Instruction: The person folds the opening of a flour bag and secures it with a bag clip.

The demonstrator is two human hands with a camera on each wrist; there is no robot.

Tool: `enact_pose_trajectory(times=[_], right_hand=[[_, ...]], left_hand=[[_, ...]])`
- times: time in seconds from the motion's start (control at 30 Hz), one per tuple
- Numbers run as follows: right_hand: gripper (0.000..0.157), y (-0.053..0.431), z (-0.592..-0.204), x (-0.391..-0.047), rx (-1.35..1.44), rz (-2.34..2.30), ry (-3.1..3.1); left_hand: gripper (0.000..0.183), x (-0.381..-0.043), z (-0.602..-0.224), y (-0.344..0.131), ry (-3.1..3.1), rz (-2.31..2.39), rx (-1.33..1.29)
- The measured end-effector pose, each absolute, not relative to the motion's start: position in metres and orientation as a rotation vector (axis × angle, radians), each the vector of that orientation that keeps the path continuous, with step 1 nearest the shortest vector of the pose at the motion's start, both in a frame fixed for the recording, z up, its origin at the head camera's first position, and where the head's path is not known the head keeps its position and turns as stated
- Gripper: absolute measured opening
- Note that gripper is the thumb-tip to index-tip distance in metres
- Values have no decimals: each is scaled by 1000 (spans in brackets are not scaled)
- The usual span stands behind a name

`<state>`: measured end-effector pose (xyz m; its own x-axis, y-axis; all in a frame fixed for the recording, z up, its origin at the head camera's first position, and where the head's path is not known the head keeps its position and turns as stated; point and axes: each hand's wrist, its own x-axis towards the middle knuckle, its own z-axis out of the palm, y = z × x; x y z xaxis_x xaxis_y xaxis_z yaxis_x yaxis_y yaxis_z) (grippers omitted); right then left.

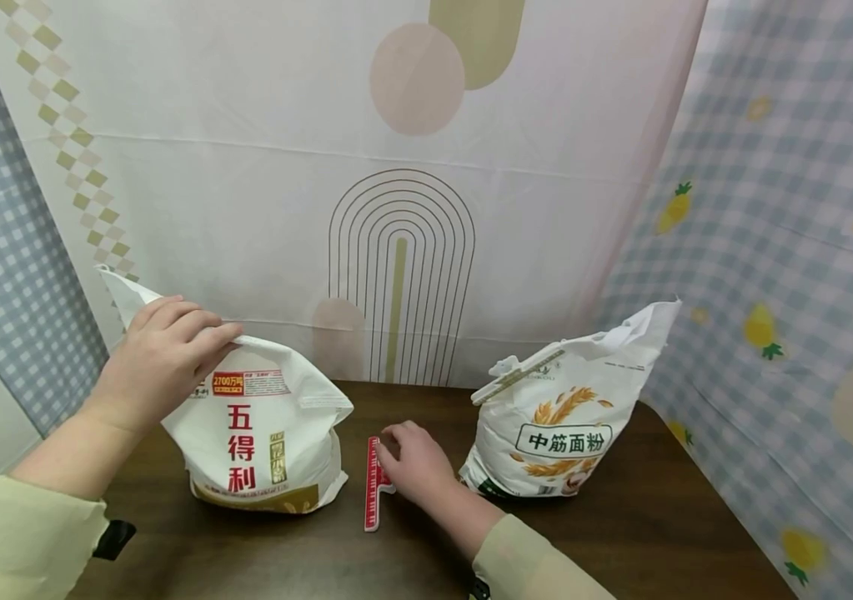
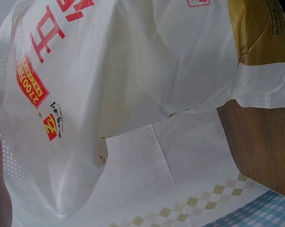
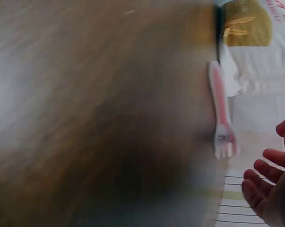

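Note:
On the left stands a white flour bag with red lettering, its top folded and slanting up to the left. My left hand grips the upper part of this bag, fingers bent over its front. The left wrist view shows the bag's creased side up close, with only a sliver of that hand at the edge. Right of the bag lies a long red and white bag clip. My right hand hovers beside the clip, fingers loosely bent and holding nothing. In the right wrist view, a gap separates the hand from the clip.
A second flour bag with wheat-ear print stands to the right, its top folded and peaked at the right. Both bags rest on a dark wooden table. A patterned white cloth hangs behind, with a checked cloth at the right.

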<state>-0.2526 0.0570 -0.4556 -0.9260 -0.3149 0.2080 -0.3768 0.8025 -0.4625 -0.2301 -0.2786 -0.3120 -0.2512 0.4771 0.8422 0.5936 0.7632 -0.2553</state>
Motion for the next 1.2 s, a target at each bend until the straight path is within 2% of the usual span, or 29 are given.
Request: enact_pose_trajectory(times=[0.1, 0.57, 1.2], right_hand=[[38, 61, -460, -253, 523, 683, -2943], [36, 65, -471, -249, 572, 464, -3012], [22, 61, -471, -246, 446, 607, -3030]], left_hand=[[49, -230, -311, -278, -1904, -130, -815], [54, -226, -311, -284, -1938, -114, -795], [51, -228, -312, -278, -1895, -132, -801]])
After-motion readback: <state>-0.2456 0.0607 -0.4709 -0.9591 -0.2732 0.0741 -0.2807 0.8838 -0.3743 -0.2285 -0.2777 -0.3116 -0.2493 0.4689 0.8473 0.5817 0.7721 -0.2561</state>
